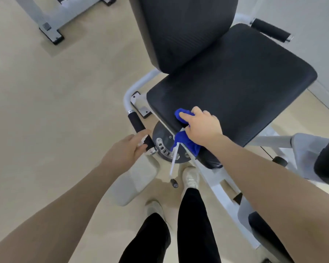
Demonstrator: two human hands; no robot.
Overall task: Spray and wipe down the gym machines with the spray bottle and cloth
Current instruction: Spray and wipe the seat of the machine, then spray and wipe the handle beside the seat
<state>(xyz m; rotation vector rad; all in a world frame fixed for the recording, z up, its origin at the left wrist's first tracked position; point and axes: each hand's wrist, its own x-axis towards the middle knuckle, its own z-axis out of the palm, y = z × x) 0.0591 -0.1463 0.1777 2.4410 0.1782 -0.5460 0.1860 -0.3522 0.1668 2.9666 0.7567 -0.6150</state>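
My right hand (201,128) holds a blue cloth (187,142) against the near left corner of the machine's black seat pad (235,82). Part of the cloth bunches under my fingers and part hangs over the seat edge. My left hand (125,151) grips the head of a translucent white spray bottle (133,181), whose body hangs down below the hand. The bottle is just beside the machine's black left handle grip (138,126). A black backrest pad (186,29) rises behind the seat.
A round metal adjuster plate (162,143) with holes and a white lever (174,161) sit under the seat corner. The white frame (224,188) runs past my feet. A second handle (271,30) is at the far right. Another machine's base (51,25) stands top left on the beige floor.
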